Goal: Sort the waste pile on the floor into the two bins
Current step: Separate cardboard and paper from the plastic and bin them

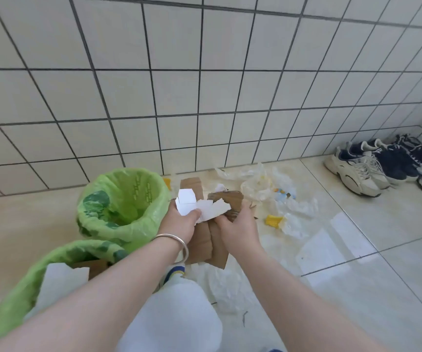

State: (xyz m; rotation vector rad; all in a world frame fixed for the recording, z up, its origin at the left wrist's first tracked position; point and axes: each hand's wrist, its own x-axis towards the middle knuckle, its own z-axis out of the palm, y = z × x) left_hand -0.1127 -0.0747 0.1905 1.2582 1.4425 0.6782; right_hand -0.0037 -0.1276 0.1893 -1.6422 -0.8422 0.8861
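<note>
1. Paper scraps, white and torn, pinched in left hand just right of far bin.
2. Right hand grips brown cardboard touching the scraps.
3. More cardboard strips under both hands.
4. Near bin, green-lined, holds white paper and cardboard; far bin's liner looks empty.
5. Clear plastic wrap and yellow piece right of far bin.
6. Glossy beige tiled floor, white tiled wall, sneakers far right in the corner.
</note>
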